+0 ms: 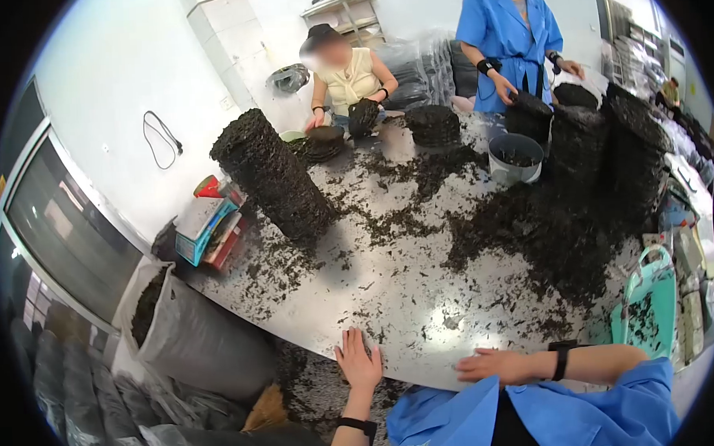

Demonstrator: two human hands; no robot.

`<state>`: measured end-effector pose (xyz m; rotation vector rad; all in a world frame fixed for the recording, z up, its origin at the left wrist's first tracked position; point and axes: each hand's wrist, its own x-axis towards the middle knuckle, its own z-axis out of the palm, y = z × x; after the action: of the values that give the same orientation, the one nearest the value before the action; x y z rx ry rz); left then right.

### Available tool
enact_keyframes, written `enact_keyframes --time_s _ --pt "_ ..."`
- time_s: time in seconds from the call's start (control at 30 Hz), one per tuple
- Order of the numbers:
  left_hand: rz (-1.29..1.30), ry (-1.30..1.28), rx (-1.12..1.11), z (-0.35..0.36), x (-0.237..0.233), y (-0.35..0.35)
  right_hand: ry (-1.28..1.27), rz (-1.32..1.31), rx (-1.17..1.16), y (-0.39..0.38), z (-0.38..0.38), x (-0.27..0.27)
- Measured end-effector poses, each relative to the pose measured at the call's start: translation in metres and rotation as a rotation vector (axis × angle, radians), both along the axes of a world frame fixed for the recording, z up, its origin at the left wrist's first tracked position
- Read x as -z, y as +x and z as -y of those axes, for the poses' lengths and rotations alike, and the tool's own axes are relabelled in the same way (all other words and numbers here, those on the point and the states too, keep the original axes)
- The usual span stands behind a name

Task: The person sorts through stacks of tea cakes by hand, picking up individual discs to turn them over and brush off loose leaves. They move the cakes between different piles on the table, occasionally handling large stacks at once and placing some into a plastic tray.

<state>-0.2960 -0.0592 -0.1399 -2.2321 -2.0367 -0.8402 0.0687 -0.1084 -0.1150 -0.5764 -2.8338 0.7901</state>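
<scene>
My left hand (358, 360) lies flat on the front edge of the metal table (375, 297), fingers spread and nothing in them. Farther right along the same edge, my right hand (488, 365) rests palm down with its fingers stretched out, also holding nothing. Dark dried flakes, which look like seaweed, are scattered over the tabletop around both hands. A thick heap of the dark flakes (562, 239) covers the right part of the table. Beyond my left hand leans a tall stack of round dark sheets (273, 175).
Across the table sit a person in a cream top (352, 78) and, standing, one in blue (512, 41), both handling dark discs. A grey bucket (516, 170) and tall dark stacks (578, 140) stand right. A green scoop-like basket (649, 307) lies near right; a scale (204, 228) and filled sack (199, 331) are left.
</scene>
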Motion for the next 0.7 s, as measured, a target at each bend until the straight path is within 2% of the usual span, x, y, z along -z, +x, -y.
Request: enact_keyframes --time_s 0.03,0.2,0.57,0.7 --pt "-0.014 0.029 -0.001 -0.001 0.004 -0.001 0.16 0.074 -0.148 -0.004 -0.008 0.002" --pt "0.03 0.012 -0.07 -0.004 0.003 0.0 0.129 0.092 -0.407 -0.016 -0.056 -0.007" --pt "0.023 -0.041 -0.064 -0.005 0.004 -0.001 0.19 0.061 -0.42 -0.049 -0.077 -0.009" --pt "-0.055 -0.069 -0.061 -0.006 0.009 -0.004 0.098 -0.051 -0.4 -0.048 -0.079 -0.002"
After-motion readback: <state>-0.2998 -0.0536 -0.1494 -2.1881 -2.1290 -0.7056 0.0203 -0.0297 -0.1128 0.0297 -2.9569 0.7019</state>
